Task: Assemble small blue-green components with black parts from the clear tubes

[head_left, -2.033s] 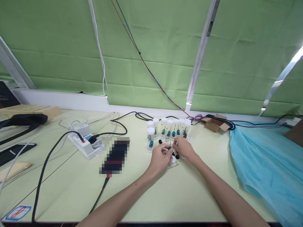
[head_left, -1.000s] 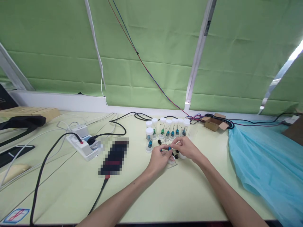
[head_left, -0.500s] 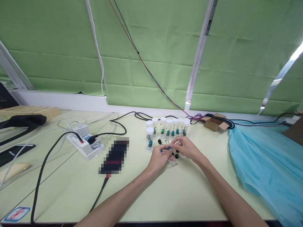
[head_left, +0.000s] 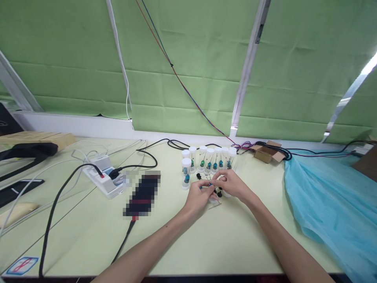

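My left hand and my right hand meet over the pale green table, both pinched on a small blue-headed pin held between their fingertips. Just behind them stands a row of clear vials with white caps, each holding a blue or green bead on a thin wire. One more vial stands alone to the left. Small black pieces and a white cap lie on the table under my hands.
A white power strip with black and white cables lies to the left, a blurred dark device beside it. A small open cardboard box sits at the back right, blue plastic sheeting at the right. Green blinds hang behind.
Both hands lifted slightly off the table and drew together around the blue-headed pin; since half a second ago they have hardly moved.
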`<action>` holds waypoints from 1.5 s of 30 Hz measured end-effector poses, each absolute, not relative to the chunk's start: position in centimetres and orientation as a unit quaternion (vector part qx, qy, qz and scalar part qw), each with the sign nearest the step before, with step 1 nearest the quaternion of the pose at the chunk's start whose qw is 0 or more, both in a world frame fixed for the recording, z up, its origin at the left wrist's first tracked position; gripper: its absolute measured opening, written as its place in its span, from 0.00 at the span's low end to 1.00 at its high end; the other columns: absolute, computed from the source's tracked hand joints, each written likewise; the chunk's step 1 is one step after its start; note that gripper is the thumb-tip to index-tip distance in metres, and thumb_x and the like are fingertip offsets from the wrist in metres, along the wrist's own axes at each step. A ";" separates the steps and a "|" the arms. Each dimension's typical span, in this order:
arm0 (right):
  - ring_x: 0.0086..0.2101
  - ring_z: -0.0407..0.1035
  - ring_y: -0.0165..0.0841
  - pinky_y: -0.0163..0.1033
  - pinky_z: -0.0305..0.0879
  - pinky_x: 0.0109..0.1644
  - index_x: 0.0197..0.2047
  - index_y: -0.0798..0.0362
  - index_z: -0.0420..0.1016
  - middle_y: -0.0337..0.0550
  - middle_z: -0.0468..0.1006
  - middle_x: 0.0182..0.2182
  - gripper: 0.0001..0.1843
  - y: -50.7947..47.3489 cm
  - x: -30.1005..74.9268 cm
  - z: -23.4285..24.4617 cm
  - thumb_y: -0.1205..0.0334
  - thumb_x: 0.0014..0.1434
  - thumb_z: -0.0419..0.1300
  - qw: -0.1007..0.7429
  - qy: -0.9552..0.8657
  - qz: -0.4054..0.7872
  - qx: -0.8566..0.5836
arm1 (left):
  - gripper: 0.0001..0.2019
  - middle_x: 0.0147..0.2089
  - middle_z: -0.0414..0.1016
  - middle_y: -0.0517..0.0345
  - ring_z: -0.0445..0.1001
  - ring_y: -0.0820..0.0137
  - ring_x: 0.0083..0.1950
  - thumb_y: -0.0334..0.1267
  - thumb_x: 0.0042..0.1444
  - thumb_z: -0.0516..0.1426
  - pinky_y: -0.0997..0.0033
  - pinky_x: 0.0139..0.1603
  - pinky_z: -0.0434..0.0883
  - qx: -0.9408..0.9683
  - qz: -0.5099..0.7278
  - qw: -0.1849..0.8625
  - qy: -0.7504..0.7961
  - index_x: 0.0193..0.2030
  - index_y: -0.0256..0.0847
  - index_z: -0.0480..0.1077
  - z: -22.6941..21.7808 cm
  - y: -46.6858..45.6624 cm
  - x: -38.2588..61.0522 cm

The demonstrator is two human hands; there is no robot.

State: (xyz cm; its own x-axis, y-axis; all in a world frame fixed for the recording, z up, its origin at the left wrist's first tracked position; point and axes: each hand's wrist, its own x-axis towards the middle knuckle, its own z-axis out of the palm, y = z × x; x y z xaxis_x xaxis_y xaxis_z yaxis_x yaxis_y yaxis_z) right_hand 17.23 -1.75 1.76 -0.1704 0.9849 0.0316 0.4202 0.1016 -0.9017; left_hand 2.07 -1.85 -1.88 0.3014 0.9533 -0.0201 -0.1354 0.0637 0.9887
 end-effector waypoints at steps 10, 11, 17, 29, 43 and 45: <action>0.15 0.45 0.23 0.31 0.40 0.18 0.30 0.53 0.71 0.27 0.55 0.13 0.12 -1.4 17.4 1.3 0.51 0.54 0.59 0.347 -0.656 0.367 -0.561 | 0.10 0.22 0.77 0.54 0.78 0.65 0.26 0.38 0.51 0.63 0.68 0.33 0.73 0.518 0.453 0.597 0.413 0.37 0.33 0.73 -2.0 -1.5 2.1; 0.15 0.46 0.23 0.31 0.41 0.19 0.30 0.53 0.70 0.28 0.56 0.13 0.12 -1.3 17.5 1.3 0.52 0.54 0.58 0.345 -0.660 0.345 -0.571 | 0.11 0.22 0.77 0.54 0.78 0.65 0.26 0.39 0.51 0.62 0.68 0.33 0.73 0.518 0.454 0.596 0.414 0.38 0.33 0.73 -2.2 -1.3 2.2; 0.20 0.58 0.28 0.33 0.52 0.27 0.28 0.53 0.72 0.33 0.64 0.15 0.08 -0.9 17.9 0.9 0.60 0.55 0.57 0.325 -0.724 0.148 -0.590 | 0.12 0.24 0.77 0.54 0.78 0.65 0.27 0.39 0.53 0.61 0.67 0.35 0.73 0.537 0.461 0.579 0.404 0.40 0.33 0.71 -3.0 -0.6 2.0; 0.29 0.66 0.31 0.34 0.57 0.33 0.30 0.53 0.77 0.42 0.74 0.28 0.07 -1.4 19.8 1.4 0.65 0.53 0.57 0.195 -0.816 0.116 -0.532 | 0.09 0.23 0.74 0.58 0.75 0.69 0.25 0.39 0.55 0.58 0.70 0.33 0.72 0.590 0.459 0.545 0.380 0.37 0.35 0.70 -2.4 -1.1 1.8; 0.27 0.61 0.30 0.33 0.52 0.29 0.33 0.54 0.79 0.41 0.71 0.27 0.12 -1.2 20.7 0.7 0.72 0.45 0.57 0.112 -0.827 0.112 -0.540 | 0.09 0.22 0.74 0.56 0.75 0.69 0.23 0.38 0.54 0.58 0.70 0.30 0.72 0.586 0.450 0.548 0.393 0.38 0.33 0.70 -2.5 -1.2 2.0; 0.26 0.60 0.30 0.33 0.50 0.28 0.32 0.54 0.79 0.40 0.71 0.26 0.11 -1.3 20.6 0.8 0.71 0.45 0.58 0.108 -0.828 0.113 -0.538 | 0.09 0.22 0.74 0.56 0.75 0.69 0.23 0.38 0.54 0.59 0.70 0.30 0.72 0.587 0.451 0.547 0.392 0.37 0.34 0.70 -2.4 -1.2 2.0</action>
